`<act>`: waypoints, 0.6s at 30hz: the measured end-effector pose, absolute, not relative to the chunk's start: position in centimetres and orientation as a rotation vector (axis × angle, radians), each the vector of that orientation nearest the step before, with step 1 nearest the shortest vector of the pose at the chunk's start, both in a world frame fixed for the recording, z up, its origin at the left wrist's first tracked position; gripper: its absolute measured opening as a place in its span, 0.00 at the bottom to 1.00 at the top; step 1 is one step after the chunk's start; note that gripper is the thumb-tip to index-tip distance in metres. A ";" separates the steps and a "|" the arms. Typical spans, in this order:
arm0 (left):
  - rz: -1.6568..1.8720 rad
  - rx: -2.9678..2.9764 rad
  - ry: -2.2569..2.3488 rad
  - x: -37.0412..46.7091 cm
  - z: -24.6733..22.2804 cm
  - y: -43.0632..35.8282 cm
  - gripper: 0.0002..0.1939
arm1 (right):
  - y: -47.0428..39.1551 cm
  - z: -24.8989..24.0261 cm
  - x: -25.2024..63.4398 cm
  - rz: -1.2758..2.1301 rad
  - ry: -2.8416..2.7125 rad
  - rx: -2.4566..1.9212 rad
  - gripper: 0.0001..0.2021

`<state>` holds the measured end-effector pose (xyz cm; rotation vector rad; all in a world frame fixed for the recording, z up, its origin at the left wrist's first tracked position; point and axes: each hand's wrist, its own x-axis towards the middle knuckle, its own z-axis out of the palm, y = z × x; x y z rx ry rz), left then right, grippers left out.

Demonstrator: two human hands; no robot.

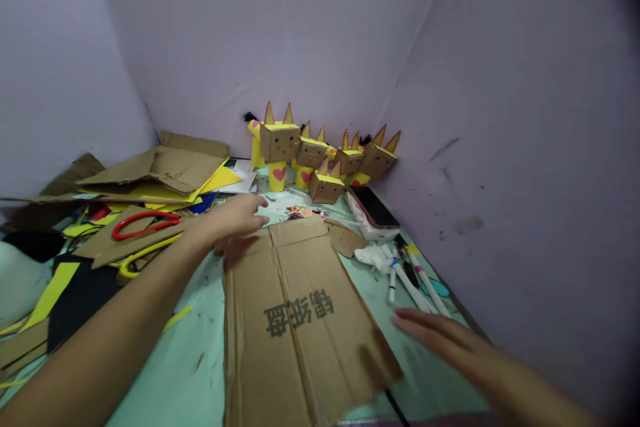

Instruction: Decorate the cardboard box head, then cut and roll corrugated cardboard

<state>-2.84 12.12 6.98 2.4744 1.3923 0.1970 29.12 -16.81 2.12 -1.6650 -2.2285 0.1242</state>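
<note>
A creased brown cardboard sheet (310, 280) with dark printed characters lies flat in the middle of the table. Over its far left corner is my left hand (240, 215), fingers apart and nothing held. My right hand (440, 337) hovers beside the sheet's right edge, its fingers stretched out and slightly blurred, holding nothing. Just beyond the sheet stand cardboard figures with box heads, yellow tube bodies and pointed horns, among them a tall one (279, 143). A loose box head (326, 188) with horns sits in front of them.
Cardboard pieces (170, 163) and yellow paper are piled at the left, with red-handled scissors (145, 223) and a yellow handle (145, 257). A phone (374, 207) rests on a white box at the right. Nearer are crumpled white tissue (374, 257) and several pens (410, 287). Pale walls surround the table.
</note>
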 end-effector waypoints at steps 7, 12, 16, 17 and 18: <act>0.131 2.407 1.253 -0.6 3.4 11.4 0.14 | -10.3 0.0 21.2 -0.212 -2.786 -1.198 0.37; 0.309 2.368 1.256 -1.1 4.7 12.2 0.10 | -9.8 0.0 19.8 -0.422 -2.830 -1.015 0.20; 0.495 2.368 1.244 -2.2 6.2 13.0 0.18 | -8.5 1.0 18.7 -0.442 -2.789 -1.012 0.23; 0.521 2.381 1.245 -2.4 6.3 13.2 0.19 | -8.1 1.0 18.4 -0.426 -2.781 -1.027 0.24; 0.532 2.398 1.251 -2.5 6.2 13.3 0.20 | -7.6 0.8 18.1 -0.418 -2.765 -1.046 0.24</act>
